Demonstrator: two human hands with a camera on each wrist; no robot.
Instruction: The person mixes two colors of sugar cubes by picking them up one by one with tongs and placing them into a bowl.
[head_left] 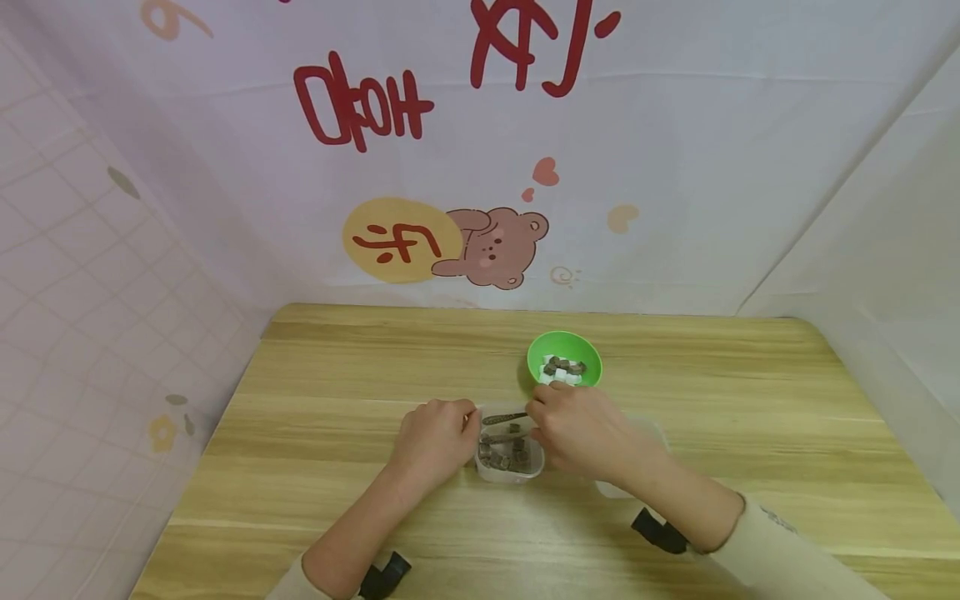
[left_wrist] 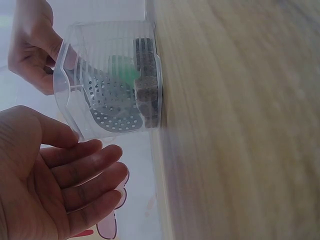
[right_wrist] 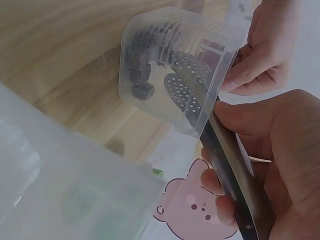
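My left hand [head_left: 437, 437] pinches the rim of a clear plastic container [head_left: 510, 477] between thumb and forefinger; its other fingers are extended, as the left wrist view shows. In my right hand [head_left: 583, 432] is a pair of metal tongs [right_wrist: 225, 155], held along the handles. Their two perforated heads [right_wrist: 182, 92] reach inside the container, standing apart from each other. Several dark brown cubes [head_left: 521, 454] lie on the container's floor. In the right wrist view, the cubes [right_wrist: 140, 75] sit beyond the tong heads.
Behind the right hand stands a green bowl [head_left: 597, 360] with white cubes [head_left: 561, 377] and brown cubes on top. A translucent plastic piece [head_left: 617, 490] lies right of the container, partly under the right forearm. A printed cloth [head_left: 660, 167] hangs behind the wooden table [head_left: 360, 350].
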